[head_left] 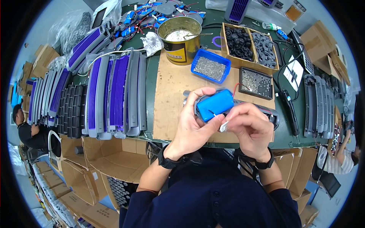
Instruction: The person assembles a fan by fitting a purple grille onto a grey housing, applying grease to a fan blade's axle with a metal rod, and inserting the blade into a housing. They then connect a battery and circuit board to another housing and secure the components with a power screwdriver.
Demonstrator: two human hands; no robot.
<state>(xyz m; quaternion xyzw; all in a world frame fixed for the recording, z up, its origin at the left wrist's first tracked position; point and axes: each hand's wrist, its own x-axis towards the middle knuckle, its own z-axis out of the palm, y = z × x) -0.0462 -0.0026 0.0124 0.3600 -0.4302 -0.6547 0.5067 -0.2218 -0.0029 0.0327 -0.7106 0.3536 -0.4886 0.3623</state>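
My left hand (190, 131) is closed round a blue battery pack (217, 103) that sits against a round grey plastic part, holding it above the cardboard sheet (167, 102). Short dark and red wires come off the pack. Close by on the right, my right hand (251, 127) pinches a small white piece (223, 126), perhaps a wire connector; its exact kind is too small to tell. Its fingers nearly meet my left thumb. Behind both hands a long grey housing (272, 112) lies across the cardboard, partly hidden by them.
Beyond my hands stand a blue tray of screws (226, 69), a dark screw tray (270, 91), a yellow tin (178, 57) and a wooden box (270, 69) of plastic parts. An electric screwdriver (289, 114) lies right. Purple-grey housings (142, 95) line the left. Two people sit farther off.
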